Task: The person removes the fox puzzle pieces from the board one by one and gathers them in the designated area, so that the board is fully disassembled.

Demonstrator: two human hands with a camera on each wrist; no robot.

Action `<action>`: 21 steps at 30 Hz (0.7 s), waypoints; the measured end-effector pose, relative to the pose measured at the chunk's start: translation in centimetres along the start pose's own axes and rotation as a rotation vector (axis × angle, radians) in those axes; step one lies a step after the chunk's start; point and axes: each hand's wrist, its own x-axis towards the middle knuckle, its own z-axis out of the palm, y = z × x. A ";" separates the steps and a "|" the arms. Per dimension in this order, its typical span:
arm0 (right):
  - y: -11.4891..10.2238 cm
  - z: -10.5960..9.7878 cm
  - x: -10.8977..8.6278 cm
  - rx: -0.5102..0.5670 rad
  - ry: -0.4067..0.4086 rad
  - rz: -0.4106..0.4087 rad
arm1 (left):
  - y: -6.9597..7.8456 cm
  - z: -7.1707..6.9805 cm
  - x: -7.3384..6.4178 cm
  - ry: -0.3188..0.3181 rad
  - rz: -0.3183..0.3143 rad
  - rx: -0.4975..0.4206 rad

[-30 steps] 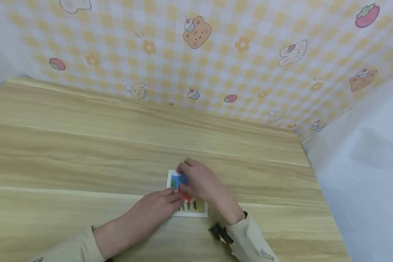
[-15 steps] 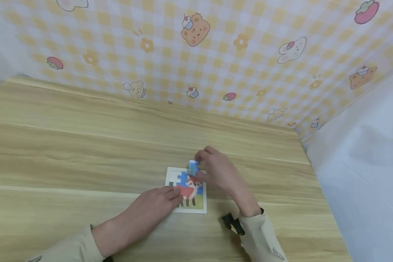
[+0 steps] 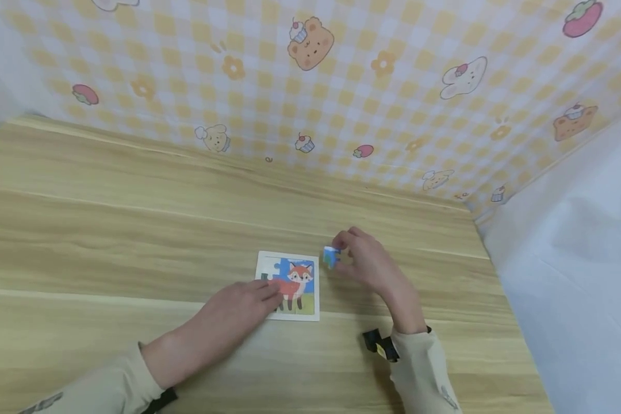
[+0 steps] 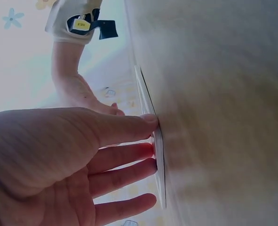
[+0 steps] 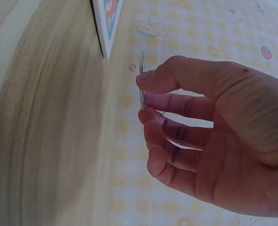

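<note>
A small jigsaw puzzle with a white frame [image 3: 317, 290] lies on the table, its picture a red fox on blue and green. Its upper left corner shows a pale bare spot. My left hand [image 3: 240, 307] rests on the puzzle's left side with straight fingers; in the left wrist view the thumb [image 4: 146, 123] touches the board's edge. Just beyond the frame's upper right corner, my right hand [image 3: 370, 261] pinches a blue and green puzzle piece [image 3: 330, 256] between thumb and fingers. The right wrist view shows that piece [image 5: 142, 59] edge-on, raised off the table.
The wood-grain table [image 3: 134, 230] runs back to a yellow checked cloth [image 3: 269, 109] with cartoon prints. White sheeting [image 3: 564, 276] hangs along the right side. A black wrist mount [image 3: 380, 345] sticks out from the right sleeve [image 3: 424, 368].
My right hand has lifted the piece from the puzzle's upper left and carried it right, past the frame. The puzzle has slid slightly up and left, with my left hand still on it.
</note>
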 end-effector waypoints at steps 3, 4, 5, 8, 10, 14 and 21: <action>0.1 0.1 0.1 -0.002 -0.034 0.031 | -0.2 0.0 0.0 0.014 -0.012 -0.035; 0.2 0.2 0.2 -0.007 -0.042 0.038 | -0.2 0.0 0.1 0.016 -0.018 -0.050; 0.3 0.2 0.2 -0.014 -0.045 0.042 | -0.3 0.0 0.1 0.017 -0.024 -0.062; 0.4 0.4 0.2 -0.022 -0.045 0.060 | -0.4 0.1 0.2 0.011 -0.040 -0.090; 0.5 0.6 0.3 -0.022 -0.046 0.066 | -0.4 0.1 0.2 0.010 -0.044 -0.093; 0.8 0.8 0.4 -0.029 -0.049 0.063 | -0.5 0.2 0.2 0.017 -0.041 -0.093; 1.2 1.2 0.6 -0.034 -0.043 0.028 | -0.5 0.2 0.2 0.014 -0.041 -0.106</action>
